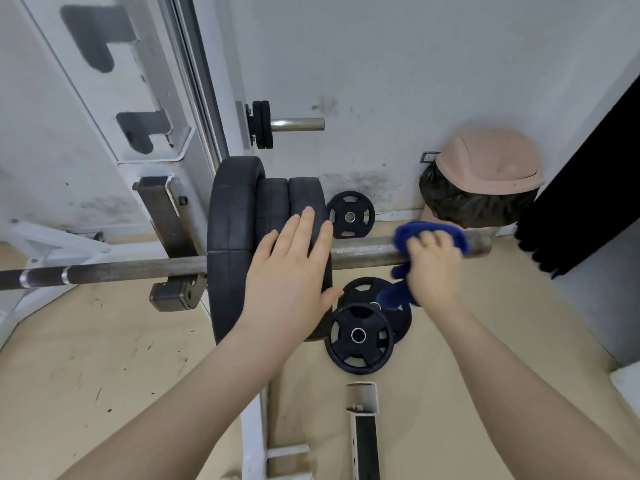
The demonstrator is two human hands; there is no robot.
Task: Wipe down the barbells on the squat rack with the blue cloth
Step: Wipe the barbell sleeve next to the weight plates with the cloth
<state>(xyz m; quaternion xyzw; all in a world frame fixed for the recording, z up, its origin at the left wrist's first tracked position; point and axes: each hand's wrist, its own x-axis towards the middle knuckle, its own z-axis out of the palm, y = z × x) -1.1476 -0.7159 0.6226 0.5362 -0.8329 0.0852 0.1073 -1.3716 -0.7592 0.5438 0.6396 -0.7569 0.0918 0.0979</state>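
1. Ran across the squat rack (162, 216) from left to right: barbell (138, 270), loaded with three black plates (235, 237).
2. Lay flat against the outermost plate, just right of the rack's upright: left hand (294, 271), fingers straight, thumb spread, grasping nothing.
3. Curled over the bare sleeve right of the plates, near the bar's end: right hand (434, 268), clenched around the blue cloth (429, 233).
4. Hung below that fist, over small plates on the floor (360, 336): a cloth tail.
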